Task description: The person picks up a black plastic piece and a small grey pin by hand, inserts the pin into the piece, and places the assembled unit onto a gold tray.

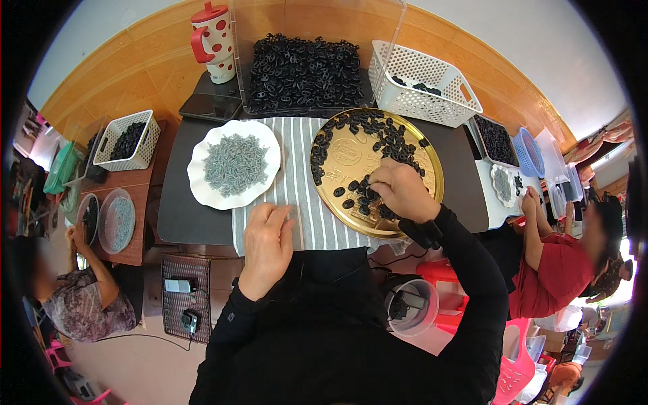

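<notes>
on the far left of the worktop (189, 216) sits a white scalloped plate (202, 189) heaped with small grey pieces (235, 164); they look light and loose, likely to scatter if you nudge the plate. just right of it, your left hand (267, 243) lies flat and open on the striped cloth (297, 196), fingers spread, holding nothing, near the near edge of the cloth.

further right, the round gold tray (351, 158) rests partly on the cloth, with small black oval pieces (378, 135) strewn along its far rim and in a cluster on its near side. your right hand (401, 189) is curled down over that near cluster, fingertips bunched among the pieces; whether it actually pinches one you cannot tell, since the knuckles hide the tips. these pieces look like hard, light, smooth plastic, so judge them slippery on the shiny tray: take one by its narrow edges between thumb and forefinger rather than pressing on top.

beyond the tray, a clear bin (304, 71) holds a deep heap of the same black pieces, and a white perforated basket (422, 84) stands to its right.
</notes>
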